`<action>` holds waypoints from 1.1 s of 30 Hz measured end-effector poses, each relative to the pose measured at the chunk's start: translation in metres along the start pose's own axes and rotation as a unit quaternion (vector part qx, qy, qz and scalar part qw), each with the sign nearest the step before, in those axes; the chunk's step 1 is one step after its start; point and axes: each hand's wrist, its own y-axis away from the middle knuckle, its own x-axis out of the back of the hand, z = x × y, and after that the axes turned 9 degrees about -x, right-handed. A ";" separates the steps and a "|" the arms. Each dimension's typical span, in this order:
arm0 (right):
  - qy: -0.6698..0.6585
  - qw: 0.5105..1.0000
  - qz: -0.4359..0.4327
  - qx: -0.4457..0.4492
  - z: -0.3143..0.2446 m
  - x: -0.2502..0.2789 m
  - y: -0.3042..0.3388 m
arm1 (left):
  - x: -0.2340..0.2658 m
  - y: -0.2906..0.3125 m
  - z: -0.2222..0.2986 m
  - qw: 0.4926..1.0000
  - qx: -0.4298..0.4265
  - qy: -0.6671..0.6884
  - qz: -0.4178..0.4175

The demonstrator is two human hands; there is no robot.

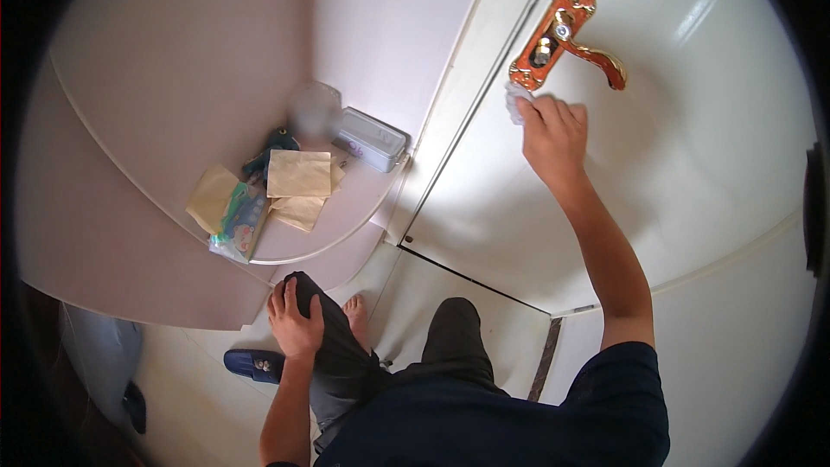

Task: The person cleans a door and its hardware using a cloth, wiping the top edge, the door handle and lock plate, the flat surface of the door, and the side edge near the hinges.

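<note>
My right hand (556, 137) is closed on a crumpled whitish tissue or cloth (517, 102). It presses this against the white door, at the lower end of an ornate gold and orange-red handle plate (527, 69). The curved door lever (596, 58) points to the right above my hand. A metal lock cylinder (543, 52) shows in the plate. My left hand (296, 320) lies with its fingers spread on my left knee, holding nothing.
A corner shelf (346, 238) at the left bears brown paper sheets (298, 175), a tissue packet (239, 220), a lidded grey box (372, 138) and a dark item (271, 149). A blue slipper (253, 365) lies on the tiled floor.
</note>
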 end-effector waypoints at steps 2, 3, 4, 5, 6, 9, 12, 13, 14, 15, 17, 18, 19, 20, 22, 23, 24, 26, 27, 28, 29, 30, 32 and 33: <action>0.003 1.000 0.023 -0.009 0.001 0.000 0.004 | 0.002 0.003 -0.008 1.000 0.025 0.005 -0.005; 0.003 1.000 0.022 -0.011 -0.002 -0.004 0.004 | 0.003 0.004 -0.010 1.000 0.023 0.003 -0.006; -0.013 0.999 0.039 -0.014 -0.008 -0.011 0.001 | 0.005 0.006 -0.012 1.000 0.025 0.002 -0.008; -0.029 0.998 0.056 -0.019 -0.014 -0.020 -0.001 | 0.007 0.006 -0.014 1.000 0.024 -0.001 -0.010; -0.032 0.997 0.069 -0.026 -0.019 -0.026 -0.002 | 0.007 0.004 -0.016 1.000 0.021 -0.004 -0.013; -0.048 0.994 0.084 -0.048 -0.037 -0.038 -0.001 | 0.011 0.007 -0.020 1.000 0.012 -0.003 -0.006; -0.051 0.996 0.062 -0.039 -0.050 -0.051 0.019 | 0.014 0.010 -0.025 1.000 0.016 0.000 0.001; -0.054 0.996 0.054 -0.035 -0.054 -0.053 0.026 | 0.014 0.011 -0.029 1.000 0.020 0.005 0.006; -0.057 0.997 0.031 -0.035 -0.056 -0.054 0.035 | 0.014 0.012 -0.032 1.000 0.022 0.009 0.010; -0.055 0.997 0.030 -0.036 -0.058 -0.053 0.038 | 0.016 0.013 -0.034 1.000 0.021 0.010 0.009; -0.048 0.999 0.004 -0.009 -0.057 -0.051 0.043 | 0.018 0.016 -0.037 1.000 0.028 0.003 0.010; -0.058 0.998 0.006 0.000 -0.053 -0.048 0.036 | 0.020 0.017 -0.041 1.000 0.028 0.001 0.010; -0.061 0.998 0.005 -0.002 -0.048 -0.043 0.028 | 0.021 0.021 -0.044 0.999 0.037 0.005 0.009; -0.053 0.999 0.007 -0.013 -0.041 -0.038 0.019 | 0.023 0.025 -0.048 0.999 0.046 0.010 0.008; -0.039 0.998 0.022 -0.037 -0.031 -0.031 0.009 | 0.026 0.027 -0.050 0.999 0.053 0.012 0.001; -0.035 0.997 0.040 -0.051 -0.031 -0.032 0.007 | 0.026 0.027 -0.050 0.998 0.058 0.015 0.000; -0.031 0.997 0.045 -0.053 -0.034 -0.035 0.008 | 0.026 0.025 -0.051 0.998 0.056 0.014 0.001; -0.034 0.997 0.033 -0.053 -0.048 -0.043 0.021 | 0.027 0.028 -0.051 0.998 0.060 0.016 -0.007; -0.034 0.998 0.030 -0.049 -0.054 -0.049 0.024 | 0.026 0.027 -0.052 0.998 0.062 0.019 -0.004; -0.026 0.997 0.046 -0.053 -0.059 -0.053 0.028 | 0.026 0.028 -0.052 0.998 0.063 0.017 -0.005; -0.028 0.997 0.046 -0.053 -0.062 -0.054 0.032 | 0.027 0.029 -0.053 0.998 0.064 0.015 -0.004; -0.035 0.996 0.038 -0.073 -0.066 -0.055 0.037 | 0.027 0.029 -0.053 0.998 0.060 0.017 -0.004; -0.043 0.994 0.030 -0.093 -0.076 -0.058 0.044 | 0.031 0.033 -0.055 0.998 0.057 0.016 -0.003; -0.058 0.993 0.029 -0.099 -0.080 -0.063 0.049 | 0.031 0.032 -0.055 0.998 0.063 0.014 -0.004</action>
